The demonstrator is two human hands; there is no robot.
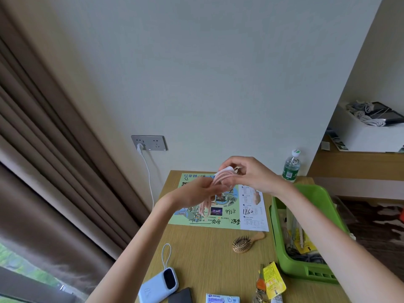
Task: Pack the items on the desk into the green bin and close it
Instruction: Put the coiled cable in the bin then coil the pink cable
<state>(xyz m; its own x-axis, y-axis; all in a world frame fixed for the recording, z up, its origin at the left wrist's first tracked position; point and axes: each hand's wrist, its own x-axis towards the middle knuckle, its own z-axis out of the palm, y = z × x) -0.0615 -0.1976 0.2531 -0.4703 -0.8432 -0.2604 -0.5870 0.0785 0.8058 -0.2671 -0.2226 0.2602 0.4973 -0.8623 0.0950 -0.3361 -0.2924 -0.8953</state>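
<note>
While both hands are raised above the far half of the desk [209,261], the head view shows them sharing a coiled pink cable [205,205]. The left hand [196,191] has its fingers curled around the loops, which hang below it over a green printed map [227,215] lying flat on the desk. The right hand [253,173] sits just above and beside it. Its thumb and fingertips pinch the cable's upper end at a small white plug [227,169].

The green bin [278,241] stands open on the right side of the desk, under the right forearm. It already holds dark cords and a yellow-labelled item.

A wooden hairbrush [242,243] lies bristles up between the map and the bin. Nearer the camera there is a pale blue power bank [159,285] with a looped strap, and a dark flat object [180,296] touches it. A blue-and-white packet [222,298] lies at the bottom edge, and a yellow packet [273,278] lies just beside the bin's near corner. A water bottle [291,166] stands upright at the desk's far right corner.
</note>
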